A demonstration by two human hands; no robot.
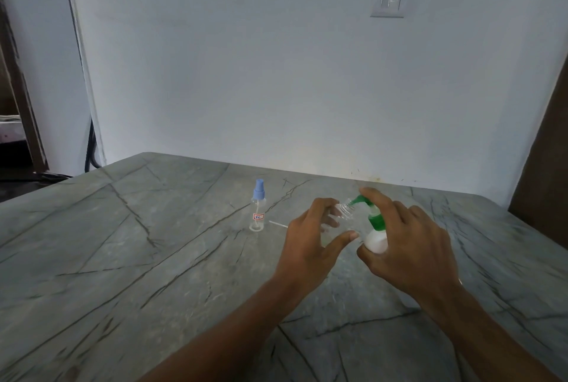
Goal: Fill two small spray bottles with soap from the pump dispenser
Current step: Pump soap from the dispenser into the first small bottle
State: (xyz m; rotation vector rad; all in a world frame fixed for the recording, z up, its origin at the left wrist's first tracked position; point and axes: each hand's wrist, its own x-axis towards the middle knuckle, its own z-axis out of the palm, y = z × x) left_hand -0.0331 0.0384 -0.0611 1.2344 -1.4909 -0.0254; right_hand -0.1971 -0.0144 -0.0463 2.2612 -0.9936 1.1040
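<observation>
One bottle [343, 215] in left grip [310, 237]; dispenser [376, 239], right grip [408, 246].

Two spray bottles [257, 212] [345, 212], one pump dispenser [376, 242].

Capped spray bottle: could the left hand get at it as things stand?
Probably yes: open table leads to the capped spray bottle, but the left hand grips the uncapped bottle at the pump dispenser, so it isn't free.

The pump dispenser [377, 235] is held over the table [153, 243], toward its far edge. Just left of the dispenser an uncapped spray bottle [345, 212] is held tilted (mouth at the dispenser's spout). Farther left of the dispenser, a capped spray bottle [258, 208] is stood upright on the table.
</observation>
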